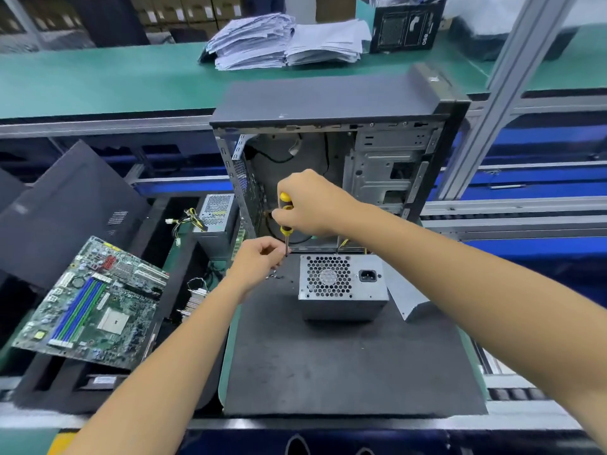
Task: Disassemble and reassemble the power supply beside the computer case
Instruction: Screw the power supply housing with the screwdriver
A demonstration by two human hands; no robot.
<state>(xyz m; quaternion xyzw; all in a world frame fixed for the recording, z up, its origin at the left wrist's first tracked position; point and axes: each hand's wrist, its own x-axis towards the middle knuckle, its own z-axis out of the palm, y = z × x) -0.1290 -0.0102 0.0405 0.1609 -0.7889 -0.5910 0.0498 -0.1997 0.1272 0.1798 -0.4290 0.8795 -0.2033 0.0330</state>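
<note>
Two bare forearms reach in from the near edge over a dark foam mat (345, 362). On the right, the right hand (312, 205) grips a yellow-handled screwdriver (285, 221) upright, its shaft pointing straight down. Its tip sits at the fingertips of the left hand (258, 257), whose fingers are curled together there; what they pinch is too small to tell. A few small dark screws (274, 275) lie on the mat just beside that hand.

One power supply (341, 287) stands on the mat right of the left hand, in front of the computer case (328, 136). Its fan grille and power socket face upward, and its long axis runs left to right. A bent grey metal cover (405, 297) lies touching its right side. The single case stands upright with its side open toward the camera.

A second grey power supply unit (216, 215) with loose wires stands left of the case. One motherboard (95, 303) lies tilted on black foam (59, 218) at the left. Two stacks of papers (285, 41) rest on the green bench (98, 80) behind.
</note>
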